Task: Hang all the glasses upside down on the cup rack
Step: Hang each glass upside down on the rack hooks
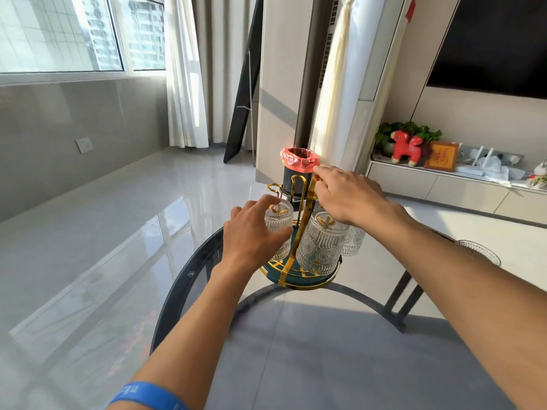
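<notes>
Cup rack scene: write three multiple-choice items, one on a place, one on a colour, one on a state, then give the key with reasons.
1. Where does the cup rack stand?
A. On the floor
B. On the glass table
C. On the cabinet shelf

2. What colour is the liner of the bin behind the rack?
A. Red
B. Blue
C. White

3. How does the glass at the front of the rack sit?
A. Upright on the table
B. Lying on its side
C. Upside down on a prong

Key: 1 B, the rack's green base rests on the round glass top. 2 A, a red bag folds over the bin's rim. 3 C, its mouth faces down to the base and a gold prong tip shows through its bottom.
</notes>
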A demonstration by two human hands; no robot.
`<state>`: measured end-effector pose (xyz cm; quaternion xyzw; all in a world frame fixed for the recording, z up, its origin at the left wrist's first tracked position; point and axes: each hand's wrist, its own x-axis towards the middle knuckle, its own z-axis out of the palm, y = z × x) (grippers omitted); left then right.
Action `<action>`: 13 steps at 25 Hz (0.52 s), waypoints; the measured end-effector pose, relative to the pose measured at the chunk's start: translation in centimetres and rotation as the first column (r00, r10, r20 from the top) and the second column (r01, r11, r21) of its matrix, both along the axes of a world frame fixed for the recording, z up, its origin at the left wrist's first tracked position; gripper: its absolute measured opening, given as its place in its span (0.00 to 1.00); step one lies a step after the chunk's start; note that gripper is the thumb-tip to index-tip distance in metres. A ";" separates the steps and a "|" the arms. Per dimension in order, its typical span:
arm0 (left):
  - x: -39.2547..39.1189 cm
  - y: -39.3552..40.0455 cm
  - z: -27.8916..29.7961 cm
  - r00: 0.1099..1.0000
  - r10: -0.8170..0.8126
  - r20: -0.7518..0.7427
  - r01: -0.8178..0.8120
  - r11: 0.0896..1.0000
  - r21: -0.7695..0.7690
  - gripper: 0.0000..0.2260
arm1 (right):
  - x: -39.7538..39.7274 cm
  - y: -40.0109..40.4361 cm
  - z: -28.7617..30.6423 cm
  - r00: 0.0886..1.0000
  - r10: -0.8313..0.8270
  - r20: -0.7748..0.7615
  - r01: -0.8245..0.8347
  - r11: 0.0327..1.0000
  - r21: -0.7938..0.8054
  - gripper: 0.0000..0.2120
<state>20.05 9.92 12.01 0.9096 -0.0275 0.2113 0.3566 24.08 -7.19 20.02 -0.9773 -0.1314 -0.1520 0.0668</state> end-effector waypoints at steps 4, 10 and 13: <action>0.0 0.1 0.1 0.998 0.050 -0.026 -0.047 0.993 0.110 0.24 | 0.1 -0.3 -0.4 0.999 0.011 -0.030 -0.010 0.999 0.035 0.23; -0.6 -0.6 0.7 0.989 0.125 -0.084 -0.091 0.941 0.327 0.28 | -2.1 -0.8 -2.4 0.993 0.089 -0.074 -0.077 0.987 0.143 0.27; -3.1 -1.3 1.4 0.992 0.054 0.111 -0.088 0.939 0.331 0.27 | -7.6 -2.1 -5.1 0.991 0.133 0.001 -0.127 0.944 0.305 0.27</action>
